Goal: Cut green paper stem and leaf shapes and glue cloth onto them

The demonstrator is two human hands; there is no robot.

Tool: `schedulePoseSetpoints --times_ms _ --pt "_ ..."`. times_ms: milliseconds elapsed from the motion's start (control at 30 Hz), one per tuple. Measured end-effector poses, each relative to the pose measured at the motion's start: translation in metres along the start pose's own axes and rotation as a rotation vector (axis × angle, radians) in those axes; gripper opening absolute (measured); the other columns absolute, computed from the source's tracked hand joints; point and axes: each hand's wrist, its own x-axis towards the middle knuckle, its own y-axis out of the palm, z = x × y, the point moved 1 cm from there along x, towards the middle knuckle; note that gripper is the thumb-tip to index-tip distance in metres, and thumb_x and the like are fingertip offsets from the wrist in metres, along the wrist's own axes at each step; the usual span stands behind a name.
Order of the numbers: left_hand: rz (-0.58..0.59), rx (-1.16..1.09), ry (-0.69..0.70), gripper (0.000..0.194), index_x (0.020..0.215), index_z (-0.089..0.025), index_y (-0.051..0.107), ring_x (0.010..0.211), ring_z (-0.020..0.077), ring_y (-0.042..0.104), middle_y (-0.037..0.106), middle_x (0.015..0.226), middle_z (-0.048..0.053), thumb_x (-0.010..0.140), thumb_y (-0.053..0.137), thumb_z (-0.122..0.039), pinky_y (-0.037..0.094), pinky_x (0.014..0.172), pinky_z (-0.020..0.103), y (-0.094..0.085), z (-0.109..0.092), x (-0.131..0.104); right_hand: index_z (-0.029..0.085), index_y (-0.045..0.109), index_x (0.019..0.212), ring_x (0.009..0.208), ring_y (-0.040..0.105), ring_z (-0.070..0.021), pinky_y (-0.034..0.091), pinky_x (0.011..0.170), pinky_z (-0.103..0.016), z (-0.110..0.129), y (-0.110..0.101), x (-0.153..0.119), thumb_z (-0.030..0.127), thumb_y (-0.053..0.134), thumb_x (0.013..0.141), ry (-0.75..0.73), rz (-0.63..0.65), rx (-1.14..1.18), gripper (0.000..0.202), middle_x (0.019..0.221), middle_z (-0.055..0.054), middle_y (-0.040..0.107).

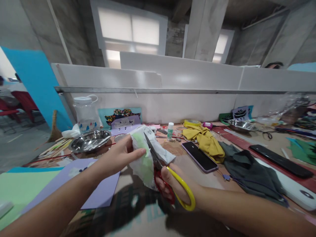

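My left hand (125,149) grips a crumpled white and pale green piece of cloth or paper (143,158); I cannot tell which. Its thumb lies over the front, while the other fingers are hidden behind. Around the handles of a pair of scissors (181,187), one yellow and one red, my right hand (170,181) is closed. The blades are parted and reach up against the white piece. Part of that piece hangs to the right, behind the blades. Both hands are held above the table's near middle.
Purple sheets (106,191) and green sheets (29,184) lie at left, near a metal bowl (90,141) and a plastic jug (85,113). A glue stick (170,131) stands behind. Rightward lie a phone (199,156), yellow cloth (204,141) and dark cloth (249,168). A low partition (185,108) runs behind.
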Motion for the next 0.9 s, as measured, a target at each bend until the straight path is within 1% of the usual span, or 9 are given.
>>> schedulePoseSetpoints --times_ms 100,167,333,433,600,767,900 --pt "0.008 0.011 0.006 0.053 0.119 -0.016 0.057 0.111 0.0331 0.066 0.070 0.119 0.014 0.082 0.075 -0.050 0.056 0.084 0.039 0.0007 0.0019 0.0003 0.020 0.041 0.065 0.033 0.031 -0.0030 0.028 0.032 -0.018 -0.0027 -0.0010 0.0000 0.089 0.050 0.074 0.010 0.021 -0.006 0.070 0.048 0.010 0.035" --pt "0.026 0.001 0.015 0.056 0.123 -0.017 0.057 0.113 0.0335 0.065 0.070 0.120 0.013 0.081 0.076 -0.049 0.056 0.085 0.038 0.0016 0.0022 0.0005 0.020 0.040 0.066 0.034 0.031 -0.0028 0.028 0.032 -0.017 -0.0018 -0.0008 -0.0002 0.089 0.052 0.073 0.025 0.027 0.003 0.070 0.048 0.010 0.035" --pt "0.032 -0.002 0.032 0.053 0.122 -0.017 0.058 0.117 0.0348 0.064 0.069 0.123 0.014 0.084 0.074 -0.049 0.057 0.086 0.038 0.0019 0.0025 0.0004 0.021 0.042 0.076 0.035 0.028 -0.0034 0.025 0.033 -0.018 0.0052 0.0026 -0.0003 0.089 0.060 0.067 0.034 0.006 0.036 0.070 0.049 0.012 0.035" --pt "0.034 -0.001 0.032 0.055 0.125 -0.017 0.056 0.119 0.0352 0.062 0.068 0.124 0.015 0.084 0.073 -0.049 0.057 0.087 0.039 0.0012 0.0034 0.0002 0.021 0.043 0.080 0.034 0.026 -0.0031 0.024 0.032 -0.018 0.0060 0.0040 -0.0002 0.087 0.062 0.068 0.019 -0.019 0.049 0.069 0.049 0.013 0.036" --pt "0.059 -0.020 0.029 0.054 0.127 -0.017 0.057 0.117 0.0334 0.063 0.068 0.126 0.014 0.085 0.074 -0.047 0.056 0.086 0.037 0.0000 0.0029 0.0004 0.021 0.045 0.083 0.032 0.027 -0.0033 0.025 0.032 -0.017 0.0045 0.0044 -0.0003 0.086 0.062 0.069 0.007 -0.009 0.074 0.069 0.049 0.013 0.036" --pt "0.100 -0.058 0.026 0.054 0.128 -0.018 0.057 0.115 0.0307 0.064 0.067 0.126 0.013 0.085 0.075 -0.046 0.056 0.085 0.034 -0.0017 0.0007 -0.0001 0.020 0.048 0.089 0.034 0.027 -0.0033 0.027 0.032 -0.017 0.0009 0.0022 0.0013 0.090 0.056 0.069 -0.011 -0.034 0.070 0.073 0.051 0.012 0.038" --pt "0.126 -0.114 0.002 0.058 0.130 -0.017 0.055 0.109 0.0292 0.066 0.069 0.122 0.013 0.084 0.076 -0.045 0.057 0.083 0.034 -0.0019 -0.0008 -0.0008 0.020 0.049 0.092 0.032 0.027 -0.0038 0.027 0.032 -0.018 -0.0020 0.0006 0.0031 0.089 0.054 0.072 -0.019 0.003 0.077 0.073 0.051 0.012 0.039"
